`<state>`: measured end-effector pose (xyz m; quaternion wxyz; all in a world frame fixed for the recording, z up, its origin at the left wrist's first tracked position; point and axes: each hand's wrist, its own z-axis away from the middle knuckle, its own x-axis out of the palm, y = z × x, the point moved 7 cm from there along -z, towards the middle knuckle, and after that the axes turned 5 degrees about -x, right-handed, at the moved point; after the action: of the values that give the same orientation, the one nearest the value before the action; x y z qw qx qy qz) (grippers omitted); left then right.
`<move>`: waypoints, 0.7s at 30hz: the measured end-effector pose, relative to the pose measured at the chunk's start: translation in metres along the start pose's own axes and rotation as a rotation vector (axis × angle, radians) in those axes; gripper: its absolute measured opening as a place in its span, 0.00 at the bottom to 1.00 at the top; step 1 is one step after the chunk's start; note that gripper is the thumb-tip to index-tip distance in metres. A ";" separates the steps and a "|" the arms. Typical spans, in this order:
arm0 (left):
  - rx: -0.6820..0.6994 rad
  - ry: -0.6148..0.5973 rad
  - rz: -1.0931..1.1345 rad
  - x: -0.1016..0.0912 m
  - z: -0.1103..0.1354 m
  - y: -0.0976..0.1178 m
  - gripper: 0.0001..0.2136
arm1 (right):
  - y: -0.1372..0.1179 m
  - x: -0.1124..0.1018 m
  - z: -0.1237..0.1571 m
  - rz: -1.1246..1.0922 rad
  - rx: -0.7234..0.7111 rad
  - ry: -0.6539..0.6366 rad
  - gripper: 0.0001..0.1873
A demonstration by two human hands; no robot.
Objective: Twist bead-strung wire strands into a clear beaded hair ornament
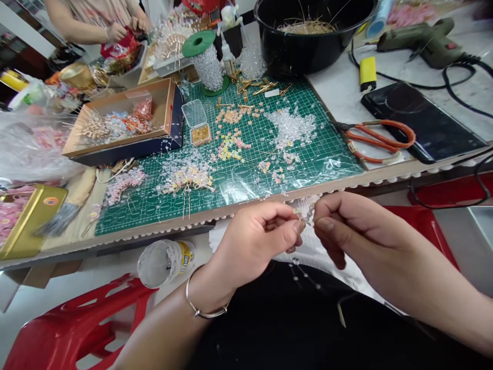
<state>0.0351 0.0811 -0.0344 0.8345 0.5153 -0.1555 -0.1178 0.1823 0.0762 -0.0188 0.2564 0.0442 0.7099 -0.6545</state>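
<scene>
In the head view, the green cutting mat [150,210] anchors everything. Just off its near edge, above the person's lap, the left hand [262,236] pinches a small beaded sprig [303,218] between thumb and forefinger; thin beaded strands [304,275] hang below it. The right hand [358,231] is close beside it, thumb and forefinger also drawn narrow together, perhaps on a fine wire, though the spot is too small and blurred to tell what they grip.

As for progress, the sprig appears only partly made. On the mat's near left part lies a beaded comb [187,180] with pale clusters and long prongs, which looks finished or nearly so; a pink beaded cluster [125,185] lies at the mat's left end. Toward the mat's near right are small beaded sprays [277,174], seemingly made up but not joined to a comb.

Much material remains loose: clear beads [295,128] heaped on the mat's right part, yellow and pink flower beads [230,148] at its middle, peach beads [233,114] behind those, and gold clips [246,90] near its far edge. Orange-handled scissors [368,135] lie right of the mat, apart from both hands.
</scene>
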 end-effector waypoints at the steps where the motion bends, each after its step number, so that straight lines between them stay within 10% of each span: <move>1: -0.037 -0.026 0.086 0.001 -0.001 -0.004 0.06 | -0.004 -0.002 0.000 0.115 -0.073 0.026 0.13; 8: -0.162 -0.088 0.426 0.008 -0.005 -0.014 0.08 | -0.035 0.005 0.015 0.671 -0.671 0.097 0.07; 21: 0.033 0.178 0.158 -0.007 -0.014 -0.009 0.06 | -0.046 -0.002 0.027 0.798 -0.366 0.126 0.09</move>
<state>0.0336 0.0911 -0.0488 0.8431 0.5235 -0.1227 -0.0029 0.1743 0.0446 0.0231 0.4490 0.3084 0.7556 -0.3639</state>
